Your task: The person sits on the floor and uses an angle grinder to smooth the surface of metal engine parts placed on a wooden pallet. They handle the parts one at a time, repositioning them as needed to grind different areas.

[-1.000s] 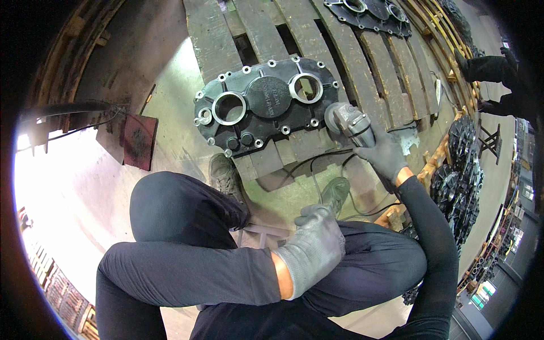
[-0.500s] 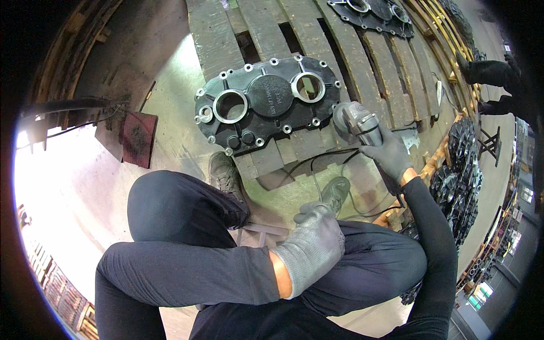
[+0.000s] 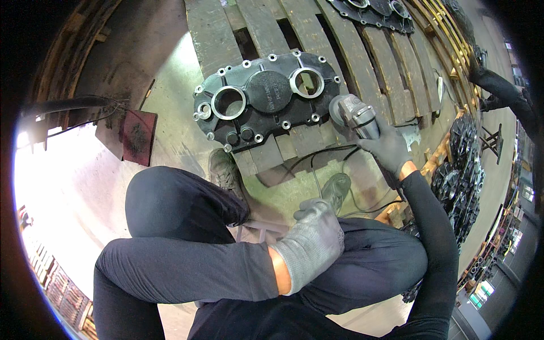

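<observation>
Grey-bodied handheld angle grinder (image 3: 352,115) sits in the right hand (image 3: 391,148), at the right end of a dark cast-metal housing cover with two large round bores and a ring of bolt holes (image 3: 266,99). Nearest the camera, the left hand (image 3: 314,241), in a grey knit glove, rests on the person's black-trousered knee with its fingers curled loosely inward and nothing in them. Just past it, two worn shoes stand on the greenish floor, and a thin black cable (image 3: 317,161) loops over the boards from the grinder. The right hand, also gloved in grey, is wrapped tightly around the grinder's body; whether the disc touches the casting is hard to tell from this angle. That casting lies flat on a weathered wooden pallet of dark slats (image 3: 215,34). Farther off, a second dark casting (image 3: 377,11) lies on the pallet, and stacked black castings (image 3: 462,170) stand to the right.
</observation>
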`<act>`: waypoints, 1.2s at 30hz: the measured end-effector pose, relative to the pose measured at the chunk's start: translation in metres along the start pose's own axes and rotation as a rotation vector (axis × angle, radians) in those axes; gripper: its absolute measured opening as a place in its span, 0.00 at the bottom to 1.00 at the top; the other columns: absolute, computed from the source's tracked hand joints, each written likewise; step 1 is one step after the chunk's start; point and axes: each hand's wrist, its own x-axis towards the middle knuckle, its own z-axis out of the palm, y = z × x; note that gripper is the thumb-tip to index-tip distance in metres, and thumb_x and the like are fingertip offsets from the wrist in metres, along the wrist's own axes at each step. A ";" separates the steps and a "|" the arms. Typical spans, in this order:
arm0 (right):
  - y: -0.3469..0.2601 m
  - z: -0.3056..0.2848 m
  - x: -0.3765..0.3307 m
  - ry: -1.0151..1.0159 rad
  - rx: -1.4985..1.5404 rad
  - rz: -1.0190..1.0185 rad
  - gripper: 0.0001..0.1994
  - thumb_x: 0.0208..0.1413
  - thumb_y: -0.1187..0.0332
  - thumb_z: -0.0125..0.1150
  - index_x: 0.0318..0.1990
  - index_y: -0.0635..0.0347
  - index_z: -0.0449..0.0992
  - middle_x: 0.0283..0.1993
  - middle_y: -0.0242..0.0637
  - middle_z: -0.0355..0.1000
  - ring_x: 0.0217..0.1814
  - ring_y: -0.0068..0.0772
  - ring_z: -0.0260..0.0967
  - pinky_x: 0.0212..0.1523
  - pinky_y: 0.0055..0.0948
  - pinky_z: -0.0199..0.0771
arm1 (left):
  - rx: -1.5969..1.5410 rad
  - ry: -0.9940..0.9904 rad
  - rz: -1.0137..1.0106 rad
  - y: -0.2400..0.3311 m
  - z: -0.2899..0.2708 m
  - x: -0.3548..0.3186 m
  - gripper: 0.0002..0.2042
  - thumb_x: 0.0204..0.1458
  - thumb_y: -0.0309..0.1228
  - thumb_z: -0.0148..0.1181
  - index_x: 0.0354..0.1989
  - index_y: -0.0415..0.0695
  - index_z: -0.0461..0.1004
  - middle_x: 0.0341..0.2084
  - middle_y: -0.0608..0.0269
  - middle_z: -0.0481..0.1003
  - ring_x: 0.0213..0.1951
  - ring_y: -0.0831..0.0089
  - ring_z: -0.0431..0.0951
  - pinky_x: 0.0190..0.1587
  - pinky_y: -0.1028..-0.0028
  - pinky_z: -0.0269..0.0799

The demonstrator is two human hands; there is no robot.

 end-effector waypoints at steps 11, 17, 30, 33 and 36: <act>0.001 -0.002 0.000 -0.002 -0.011 0.002 0.40 0.50 0.51 0.76 0.70 0.60 0.72 0.56 0.62 0.81 0.58 0.63 0.80 0.59 0.51 0.79 | -0.099 -0.015 -0.024 -0.001 0.002 0.004 0.15 0.55 0.31 0.61 0.42 0.34 0.87 0.32 0.45 0.83 0.36 0.50 0.83 0.40 0.50 0.79; -0.001 -0.004 0.000 0.004 -0.015 -0.029 0.42 0.49 0.50 0.77 0.70 0.59 0.72 0.54 0.61 0.82 0.56 0.63 0.82 0.58 0.51 0.80 | -0.004 -0.009 -0.048 0.003 0.001 0.008 0.13 0.55 0.32 0.62 0.41 0.39 0.89 0.32 0.48 0.84 0.36 0.51 0.84 0.39 0.49 0.79; 0.009 -0.016 -0.014 -0.003 0.049 0.001 0.42 0.48 0.52 0.78 0.71 0.62 0.73 0.53 0.58 0.83 0.55 0.57 0.83 0.57 0.45 0.80 | -0.039 -0.062 -0.059 -0.003 0.000 0.011 0.09 0.53 0.34 0.64 0.36 0.47 0.89 0.29 0.60 0.83 0.34 0.60 0.84 0.36 0.54 0.75; 0.004 -0.009 -0.007 0.002 0.036 -0.039 0.44 0.48 0.51 0.78 0.72 0.61 0.72 0.53 0.59 0.83 0.55 0.58 0.83 0.56 0.46 0.80 | 0.055 0.023 -0.059 -0.003 -0.002 0.007 0.07 0.53 0.34 0.63 0.30 0.47 0.85 0.26 0.65 0.78 0.31 0.66 0.79 0.33 0.62 0.68; -0.001 -0.007 -0.001 0.014 0.001 -0.074 0.45 0.48 0.51 0.78 0.73 0.61 0.70 0.53 0.61 0.82 0.54 0.58 0.83 0.56 0.46 0.80 | 0.028 0.049 -0.062 -0.004 0.000 0.007 0.07 0.52 0.35 0.63 0.29 0.47 0.84 0.25 0.66 0.78 0.31 0.66 0.79 0.33 0.62 0.68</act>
